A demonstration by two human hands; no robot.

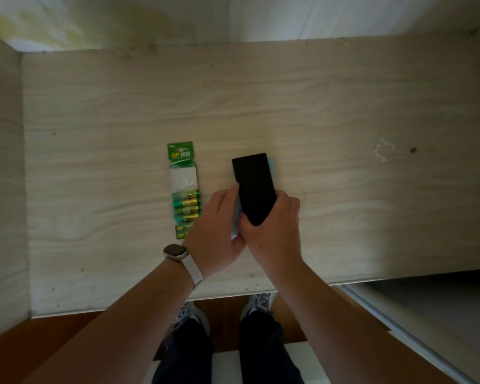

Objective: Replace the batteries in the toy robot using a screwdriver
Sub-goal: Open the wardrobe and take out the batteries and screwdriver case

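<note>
Lengthwise, black block (254, 184) points away, slightly leftward.

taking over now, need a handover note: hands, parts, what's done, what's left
Left hand: grips the left edge of the black flat object.
Right hand: grips its near end.
A pale blue part shows under it; I cannot tell if this is the toy.
Battery pack: flat on the table, left of the hands, upper blister empty, several cells still in it.
No screwdriver in view.
Done: nothing I can confirm.
Left: open the compartment, swap batteries, close it.
</note>
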